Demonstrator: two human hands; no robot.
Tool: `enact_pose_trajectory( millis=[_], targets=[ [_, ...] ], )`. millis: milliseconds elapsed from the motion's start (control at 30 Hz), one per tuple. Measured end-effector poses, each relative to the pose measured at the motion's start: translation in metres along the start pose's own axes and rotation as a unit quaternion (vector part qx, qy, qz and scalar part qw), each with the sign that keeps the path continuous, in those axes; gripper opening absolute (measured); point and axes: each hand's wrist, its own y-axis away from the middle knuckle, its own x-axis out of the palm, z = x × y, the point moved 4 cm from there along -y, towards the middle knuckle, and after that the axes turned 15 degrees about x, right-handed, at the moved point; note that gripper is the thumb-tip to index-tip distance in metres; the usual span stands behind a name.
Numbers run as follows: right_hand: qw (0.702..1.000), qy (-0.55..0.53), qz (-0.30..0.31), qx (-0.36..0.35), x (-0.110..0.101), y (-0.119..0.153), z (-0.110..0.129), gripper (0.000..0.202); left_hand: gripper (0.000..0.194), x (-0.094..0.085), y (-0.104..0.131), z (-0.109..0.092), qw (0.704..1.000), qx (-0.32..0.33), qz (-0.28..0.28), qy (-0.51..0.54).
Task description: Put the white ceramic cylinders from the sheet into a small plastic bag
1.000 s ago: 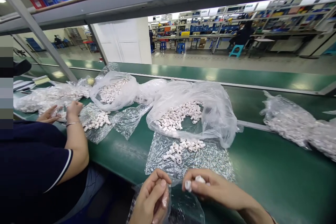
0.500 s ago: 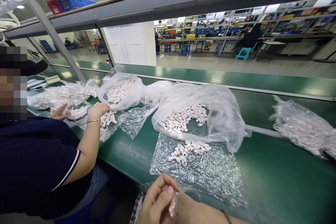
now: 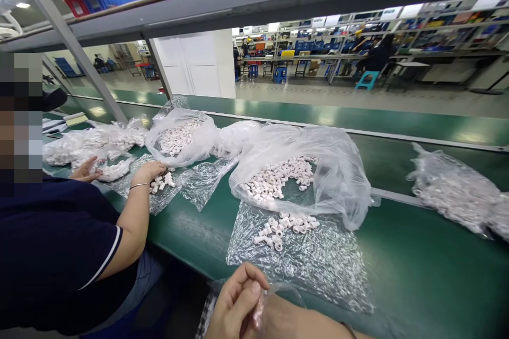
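At the bottom centre is my left hand [image 3: 240, 299], its fingers curled round clear plastic with something pinkish inside. My right hand [image 3: 278, 310] lies against it from the right; its fingers are hidden. Beyond them, a flat clear plastic bag [image 3: 314, 265] rests on the green work surface, with loose white fittings [image 3: 276, 233] on its far part. Behind these stands an open translucent bag [image 3: 338, 180] containing many more white fittings [image 3: 274, 177].
At left, a person [image 3: 59, 254] reaches one hand [image 3: 149, 171] into small white parts. Another open bag [image 3: 204, 140] of parts lies beyond. A filled bag [image 3: 457, 190] lies at right on the green surface [image 3: 429, 270]. A metal shelf [image 3: 238, 8] spans overhead.
The view has shifted slightly. The neighbouring person's hand has moved a little over the small parts. My hands are nearly unchanged.
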Motion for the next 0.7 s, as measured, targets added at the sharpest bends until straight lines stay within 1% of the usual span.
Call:
enact_pose_trajectory(
  millis=[67,100,133,167,200,233,267,333,400,433,500,567,633,700],
  targets=[
    [0.999,0.000,0.039,-0.007,-0.022,0.006,0.006,0.008,0.034,-0.004,0.000,-0.001,1.000,0.001,-0.007,-0.002],
    [0.999,-0.006,0.050,-0.003,-0.035,0.009,0.006,0.005,0.033,-0.006,0.000,-0.002,1.000,0.002,-0.009,0.000],
    [0.998,-0.019,0.051,0.014,-0.049,0.012,0.001,0.007,0.033,-0.007,0.000,-0.002,1.000,0.003,-0.009,0.005],
    [0.998,-0.037,0.038,0.038,-0.062,0.014,-0.008,0.010,0.032,-0.009,-0.001,-0.002,1.000,0.004,-0.007,0.011],
    [0.996,-0.056,0.012,0.074,-0.075,0.017,-0.022,0.015,0.031,-0.010,-0.001,-0.002,1.000,0.003,-0.005,0.017],
    [0.990,-0.075,-0.032,0.111,-0.087,0.020,-0.039,0.019,0.030,-0.010,-0.002,-0.001,1.000,0.001,-0.002,0.022],
    [0.981,-0.089,-0.086,0.152,-0.098,0.025,-0.059,0.022,0.030,-0.011,-0.003,0.000,1.000,-0.001,0.000,0.027],
    [0.950,-0.100,-0.196,0.220,-0.114,0.038,-0.101,0.027,0.030,-0.010,-0.005,0.001,0.999,-0.003,0.006,0.036],
    [0.921,-0.080,-0.273,0.267,-0.121,0.052,-0.136,0.029,0.029,-0.008,-0.006,0.002,0.999,-0.003,0.011,0.042],
    [0.910,-0.066,-0.295,0.283,-0.123,0.058,-0.149,0.029,0.028,-0.007,-0.007,0.002,0.999,-0.003,0.012,0.043],
    [0.899,-0.024,-0.312,0.305,-0.122,0.067,-0.167,0.029,0.028,-0.005,-0.008,0.003,0.999,-0.005,0.011,0.042],
    [0.890,0.045,-0.323,0.319,-0.120,0.069,-0.175,0.031,0.029,-0.004,-0.010,0.005,0.999,-0.009,0.008,0.041],
    [0.877,0.117,-0.339,0.319,-0.118,0.068,-0.177,0.032,0.030,-0.004,-0.010,0.006,0.999,-0.015,0.009,0.043],
    [0.873,0.143,-0.352,0.306,-0.115,0.064,-0.177,0.032,0.030,-0.004,-0.011,0.008,0.999,-0.021,0.011,0.041]
  ],
)
